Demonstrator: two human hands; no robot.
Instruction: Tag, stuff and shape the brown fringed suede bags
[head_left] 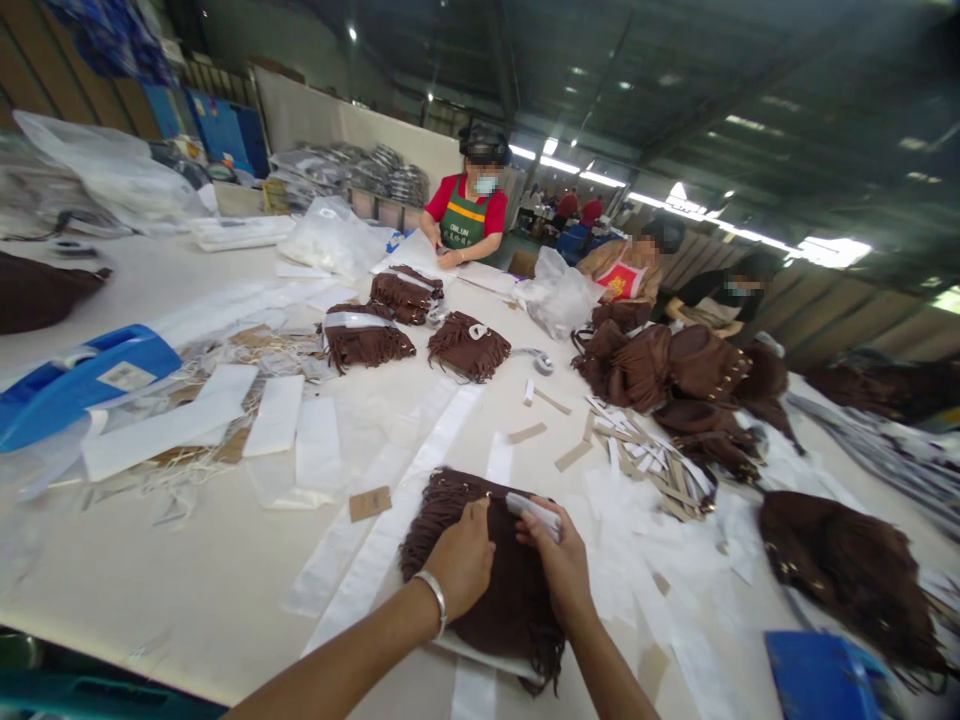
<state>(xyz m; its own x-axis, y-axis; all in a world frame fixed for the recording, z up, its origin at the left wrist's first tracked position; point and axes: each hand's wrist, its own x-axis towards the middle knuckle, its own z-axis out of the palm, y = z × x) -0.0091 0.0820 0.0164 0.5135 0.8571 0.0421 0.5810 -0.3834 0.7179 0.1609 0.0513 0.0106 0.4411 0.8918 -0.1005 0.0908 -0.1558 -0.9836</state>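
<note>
A dark brown fringed bag [517,590] lies on the table in front of me, its tassels hanging at the left side and the lower right corner. Over the upper part of the bag is my left hand [461,560], its fingers closed in a pinch beside a small gold-coloured fitting; exactly what lies between the fingertips is hidden. My right hand [561,562] grips a flat white wrapped strip [534,512] above the bag's upper right part. A brown cardboard tag [370,503] rests to the left of the bag.
Several brown fringed bags [469,345] lie farther back, with a larger pile [652,360] at the right. Paper strips [660,460], white sheets [274,415] and a blue tape dispenser [97,380] are on the table. Across it stands a co-worker [469,215]; others are at the right.
</note>
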